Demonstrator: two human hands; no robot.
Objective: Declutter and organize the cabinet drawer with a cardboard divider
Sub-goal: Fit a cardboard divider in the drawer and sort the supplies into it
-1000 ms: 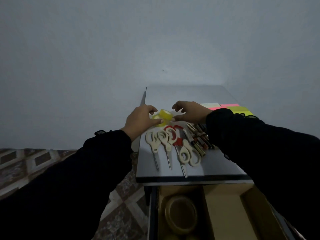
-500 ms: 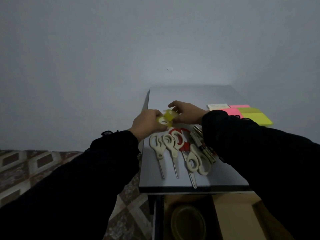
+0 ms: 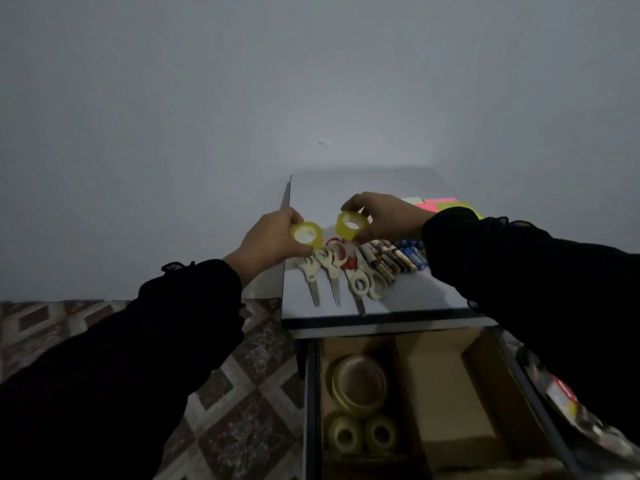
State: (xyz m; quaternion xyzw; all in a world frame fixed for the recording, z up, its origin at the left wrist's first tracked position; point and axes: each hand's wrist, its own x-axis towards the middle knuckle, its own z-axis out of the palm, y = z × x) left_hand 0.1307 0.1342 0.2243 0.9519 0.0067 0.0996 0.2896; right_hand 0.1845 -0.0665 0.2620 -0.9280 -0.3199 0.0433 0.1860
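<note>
Left hand: fingers curled round a small yellow tape roll, thumb under, the roll's open core facing the camera. Held in the air just above the left edge of the cabinet top, over the scissor handles.

Right hand: fingertips pinch a second yellow tape roll from above and behind, core also facing the camera. The two rolls sit side by side, near but apart.

Below the hands, on the cabinet top: cream-handled scissors in a row, blades pointing toward the person; one red-handled pair among them; a row of markers and pens to their right; sticky-note pads at the far right, partly hidden by the sleeve.

Open drawer, directly below and nearer the person than both hands: cardboard divider splits it. Left compartment holds a large clear tape roll and two small clear tape rolls in front of it. The compartments to the right appear bare cardboard.

Judgement: both held rolls likely belong in the left tape compartment, which lies down and toward the person. The left hand is on that side; the right would need to cross leftward. Free space there looks tight, so the rolls may need standing on edge or stacking.
</note>
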